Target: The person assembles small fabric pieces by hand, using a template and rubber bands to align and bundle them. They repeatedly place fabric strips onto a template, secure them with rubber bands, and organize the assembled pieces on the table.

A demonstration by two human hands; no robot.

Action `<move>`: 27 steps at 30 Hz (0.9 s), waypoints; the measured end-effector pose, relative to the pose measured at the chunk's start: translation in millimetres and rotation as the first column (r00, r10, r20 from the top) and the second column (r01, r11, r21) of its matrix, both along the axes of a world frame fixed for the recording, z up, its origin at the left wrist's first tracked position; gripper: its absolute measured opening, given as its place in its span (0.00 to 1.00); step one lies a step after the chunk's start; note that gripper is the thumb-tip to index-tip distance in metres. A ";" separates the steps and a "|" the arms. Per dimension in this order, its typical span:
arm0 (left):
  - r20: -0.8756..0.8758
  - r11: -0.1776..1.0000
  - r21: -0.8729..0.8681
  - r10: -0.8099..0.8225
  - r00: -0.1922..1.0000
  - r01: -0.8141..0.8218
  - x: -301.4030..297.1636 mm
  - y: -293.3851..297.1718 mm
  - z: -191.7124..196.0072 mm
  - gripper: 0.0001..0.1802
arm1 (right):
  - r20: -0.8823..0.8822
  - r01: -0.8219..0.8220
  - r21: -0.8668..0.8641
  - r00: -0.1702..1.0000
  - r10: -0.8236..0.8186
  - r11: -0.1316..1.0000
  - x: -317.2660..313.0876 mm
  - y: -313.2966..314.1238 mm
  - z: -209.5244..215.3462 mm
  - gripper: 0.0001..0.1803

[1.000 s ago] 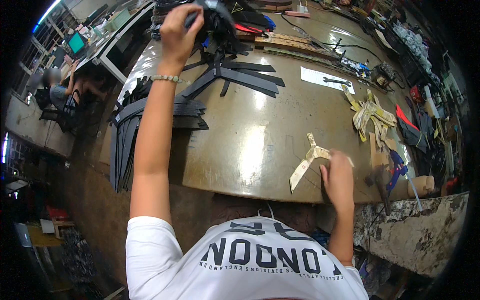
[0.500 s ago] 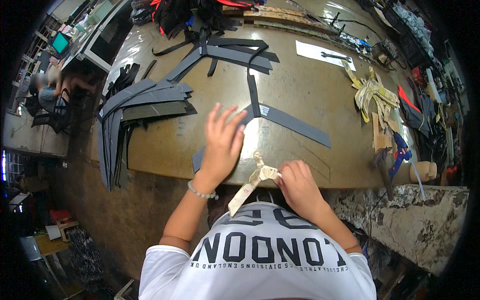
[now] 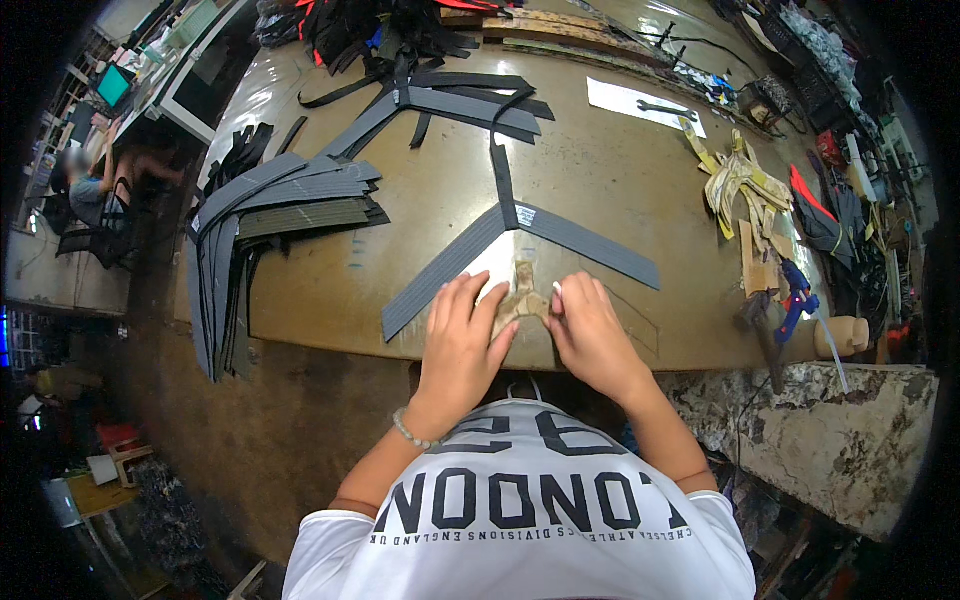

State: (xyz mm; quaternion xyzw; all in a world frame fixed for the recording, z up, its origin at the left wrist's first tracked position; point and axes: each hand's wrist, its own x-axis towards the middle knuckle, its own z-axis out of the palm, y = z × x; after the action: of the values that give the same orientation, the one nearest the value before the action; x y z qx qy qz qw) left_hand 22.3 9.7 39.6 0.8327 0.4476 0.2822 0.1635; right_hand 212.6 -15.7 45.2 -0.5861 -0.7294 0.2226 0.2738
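A cream, stained Y-shaped piece (image 3: 525, 300) lies at the table's near edge, below the bend of a dark grey V-shaped strip (image 3: 585, 247) with a black strap and a small white label. My left hand (image 3: 460, 335) holds the Y piece's left arm between fingers and thumb. At its right arm, my right hand (image 3: 592, 340) is closed in a pinch, with a small white bit (image 3: 557, 288) showing at the fingertips; its kind is too small to make out. My fingers hide the ends of both lower arms.
Stacked grey strips (image 3: 290, 200) hang over the table's left edge; another strapped strip (image 3: 460, 105) lies behind. A wrench (image 3: 668, 108) rests on white paper. To the right are yellowish strips (image 3: 742, 185) and a blue glue gun (image 3: 796, 300). A person (image 3: 88, 185) sits far left.
My left hand has come down from over the grey strip to the Y piece. The Y piece has swung more upright and moved forward onto the table, with my right hand beside it.
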 end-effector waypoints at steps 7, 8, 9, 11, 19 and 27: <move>0.002 0.987 0.100 0.125 0.992 -0.125 12.1 32.4 -15.7 0.21 | -0.003 0.030 0.204 1.000 -0.030 0.979 6.3 64.8 -9.8 0.11; -0.035 0.982 0.132 0.142 0.989 -0.136 14.6 37.0 -18.3 0.21 | -0.012 0.024 0.206 1.000 -0.022 0.978 7.8 72.7 -11.2 0.12; -0.073 0.982 0.132 0.148 0.986 -0.138 16.3 40.6 -20.6 0.21 | -0.034 0.019 0.206 0.999 -0.012 0.978 8.7 78.7 -12.6 0.12; -0.143 0.980 0.152 0.153 0.978 -0.131 17.3 45.8 -23.7 0.20 | -0.019 0.012 0.156 1.000 -0.009 0.988 10.8 81.1 -14.2 0.12; -0.093 0.997 0.074 0.038 0.995 -0.031 -0.3 42.9 -21.9 0.19 | -0.001 0.002 0.231 1.000 -0.002 0.973 12.5 44.7 -15.6 0.10; -0.026 0.995 0.090 0.034 0.999 -0.031 -1.0 42.1 -23.7 0.20 | -0.039 0.084 0.273 0.996 -0.076 0.958 5.8 36.3 -24.3 0.10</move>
State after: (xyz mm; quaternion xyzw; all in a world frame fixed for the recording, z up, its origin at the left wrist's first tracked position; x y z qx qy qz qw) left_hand 21.3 51.8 15.9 0.8355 0.4503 0.2929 0.1153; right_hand 218.4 20.7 20.9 -0.5683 -0.7249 0.1167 0.3715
